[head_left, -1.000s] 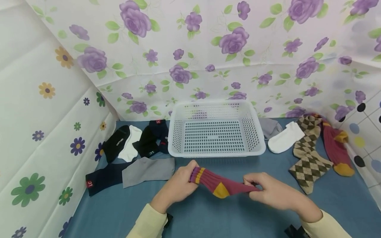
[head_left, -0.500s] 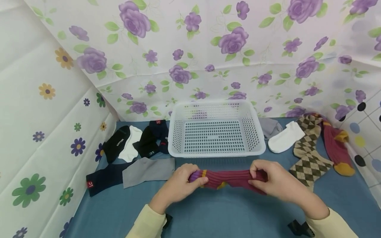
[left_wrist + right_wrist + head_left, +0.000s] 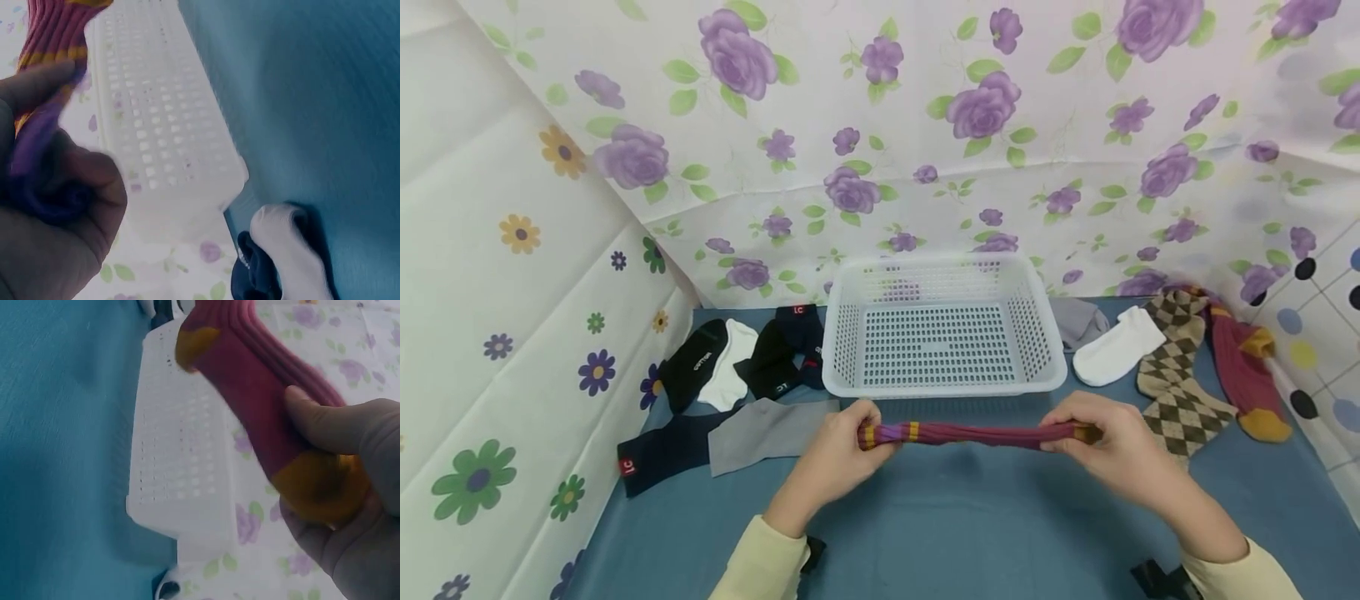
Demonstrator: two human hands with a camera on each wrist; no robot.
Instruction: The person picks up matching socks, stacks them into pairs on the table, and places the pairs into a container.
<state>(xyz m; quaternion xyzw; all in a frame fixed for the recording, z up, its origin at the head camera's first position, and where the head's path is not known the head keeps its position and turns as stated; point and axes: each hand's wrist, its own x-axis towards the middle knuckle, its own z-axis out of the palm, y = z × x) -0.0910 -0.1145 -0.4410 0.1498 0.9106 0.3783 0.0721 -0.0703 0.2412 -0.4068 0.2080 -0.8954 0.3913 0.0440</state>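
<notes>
Stretched level between both hands, a maroon ribbed sock (image 3: 973, 434) with yellow and purple bands hangs above the table, in front of the basket. My left hand (image 3: 842, 454) grips its striped cuff; in the left wrist view the purple cuff (image 3: 39, 140) runs between thumb and fingers. At the other end my right hand (image 3: 1108, 446) pinches the yellow toe (image 3: 322, 484), thumb on top. The yellow heel (image 3: 197, 347) shows in the right wrist view. A white plastic basket (image 3: 943, 390) stands behind the sock, with only its slotted floor visible inside.
On the left lie black socks (image 3: 695, 362), a white sock (image 3: 730, 364), a navy sock (image 3: 662, 450) and a grey sock (image 3: 771, 435). At right are a grey sock (image 3: 1078, 322), a white sock (image 3: 1117, 346), argyle socks (image 3: 1183, 408) and a maroon sock (image 3: 1247, 367). Floral cloth (image 3: 925, 125) hangs behind.
My right hand has moved from the sock's foot to its toe, to the right and slightly up. The sock, sagging at first, is now pulled straight; the left hand has shifted slightly left.
</notes>
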